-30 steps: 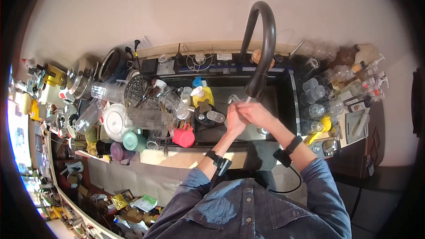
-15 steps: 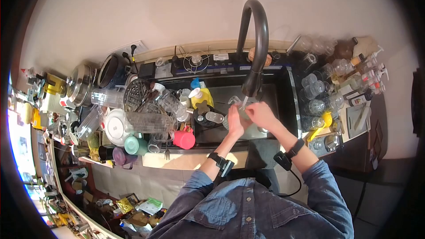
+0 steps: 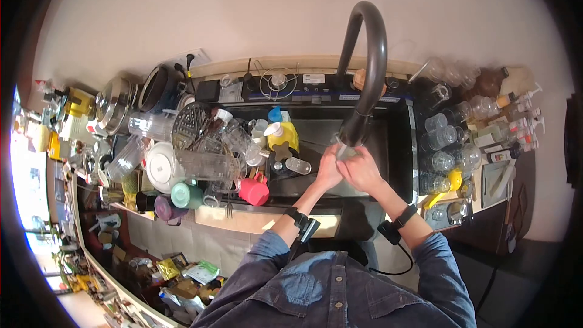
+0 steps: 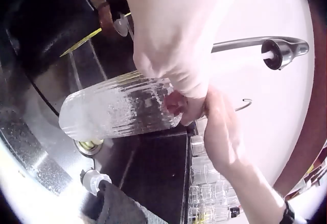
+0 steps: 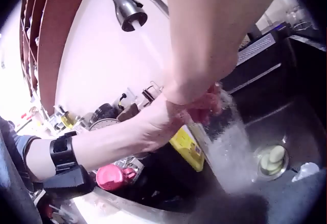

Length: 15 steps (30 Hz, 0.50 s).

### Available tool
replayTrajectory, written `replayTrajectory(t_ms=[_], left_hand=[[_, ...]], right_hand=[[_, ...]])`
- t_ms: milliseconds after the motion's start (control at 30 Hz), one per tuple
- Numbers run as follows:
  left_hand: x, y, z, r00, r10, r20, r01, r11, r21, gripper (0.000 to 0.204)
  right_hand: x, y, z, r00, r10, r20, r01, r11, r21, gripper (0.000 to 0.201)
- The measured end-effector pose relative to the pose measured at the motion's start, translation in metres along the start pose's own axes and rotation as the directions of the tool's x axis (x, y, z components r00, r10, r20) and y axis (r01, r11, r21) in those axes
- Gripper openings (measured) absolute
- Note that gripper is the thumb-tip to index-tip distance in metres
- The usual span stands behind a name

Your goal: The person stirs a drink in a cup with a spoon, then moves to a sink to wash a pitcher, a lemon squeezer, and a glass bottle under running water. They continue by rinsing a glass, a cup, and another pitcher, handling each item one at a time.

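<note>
In the head view my left hand (image 3: 329, 170) and right hand (image 3: 362, 171) meet beneath the faucet head (image 3: 354, 129). A tall, clear ribbed container (image 4: 115, 109) slants down into the sink in the left wrist view, wet or frothy inside. Around its mouth are my left hand (image 4: 173, 55) and right hand (image 4: 225, 132), gripping near the rim; some fingertips are hidden. White water pours from the faucet (image 5: 130, 17) towards the hands in the right wrist view, where the container (image 5: 227, 147) hangs below my right hand (image 5: 196, 65) and left hand (image 5: 148, 127).
Left of the sink (image 3: 392, 152) crowd clear containers, a white plate (image 3: 163, 167) and a pink mug (image 3: 254, 191). A yellow bottle (image 3: 282, 133) stands inside its left part. Glasses (image 3: 442, 136) line the right side. Pale slices lie at the drain (image 5: 273, 160).
My right hand, apart from the left half a second ago, is back against it. Both hands have shifted slightly right in the head view, whose whole scene has also shifted.
</note>
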<state>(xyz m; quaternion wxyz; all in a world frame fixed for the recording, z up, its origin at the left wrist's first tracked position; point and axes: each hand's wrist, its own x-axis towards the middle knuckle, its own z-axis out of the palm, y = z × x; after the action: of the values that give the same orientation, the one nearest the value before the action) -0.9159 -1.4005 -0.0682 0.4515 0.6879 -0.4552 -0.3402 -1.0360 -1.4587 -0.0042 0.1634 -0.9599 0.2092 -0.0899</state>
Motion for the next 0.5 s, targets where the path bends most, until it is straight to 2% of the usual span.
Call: replayTrajectory(t_ms=[33, 67, 133, 167, 267, 300, 400, 433, 500], left_hand=[[0.001, -0.006, 0.005, 0.992, 0.117, -0.051, -0.118, 0.993, -0.026, 0.053], [0.001, -0.012, 0.009, 0.991, 0.119, -0.053, -0.121, 0.992, -0.034, 0.052], [0.004, -0.015, 0.010, 0.990, 0.130, -0.061, -0.133, 0.990, -0.048, 0.049], [0.002, -0.008, 0.006, 0.986, 0.147, -0.074, -0.141, 0.987, 0.078, 0.048], [0.011, -0.017, 0.014, 0.976, 0.138, -0.170, -0.116, 0.985, 0.130, 0.051], [0.019, -0.049, 0.030, 0.971, 0.164, -0.172, -0.145, 0.982, 0.117, 0.061], [0.001, -0.013, 0.019, 0.926, 0.148, -0.347, -0.112, 0.986, 0.121, 0.071], [-0.006, -0.022, 0.021, 0.973, 0.025, -0.230, 0.006, 0.991, 0.132, 0.087], [-0.015, -0.001, -0.004, 0.992, -0.117, -0.038, 0.121, 0.985, 0.124, 0.093]], right_hand=[[0.005, 0.003, 0.007, 0.998, 0.022, 0.052, -0.022, 1.000, -0.004, 0.036], [0.009, 0.005, 0.013, 0.994, 0.044, 0.103, -0.043, 0.999, -0.011, 0.038], [0.015, 0.006, 0.018, 0.970, 0.221, 0.098, -0.227, 0.972, 0.064, 0.037], [0.016, 0.005, 0.021, 0.945, 0.308, 0.107, -0.319, 0.942, 0.102, 0.037], [0.025, -0.001, 0.033, 0.909, 0.397, -0.124, -0.378, 0.913, 0.153, 0.043], [0.030, -0.008, 0.029, 0.871, 0.461, -0.169, -0.439, 0.885, 0.155, 0.047], [0.041, 0.000, 0.047, 0.655, 0.714, -0.248, -0.654, 0.700, 0.287, 0.048], [0.039, 0.014, 0.058, 0.643, 0.722, -0.257, -0.667, 0.692, 0.275, 0.048], [0.034, 0.034, 0.063, 0.621, 0.770, -0.146, -0.694, 0.626, 0.355, 0.049]])
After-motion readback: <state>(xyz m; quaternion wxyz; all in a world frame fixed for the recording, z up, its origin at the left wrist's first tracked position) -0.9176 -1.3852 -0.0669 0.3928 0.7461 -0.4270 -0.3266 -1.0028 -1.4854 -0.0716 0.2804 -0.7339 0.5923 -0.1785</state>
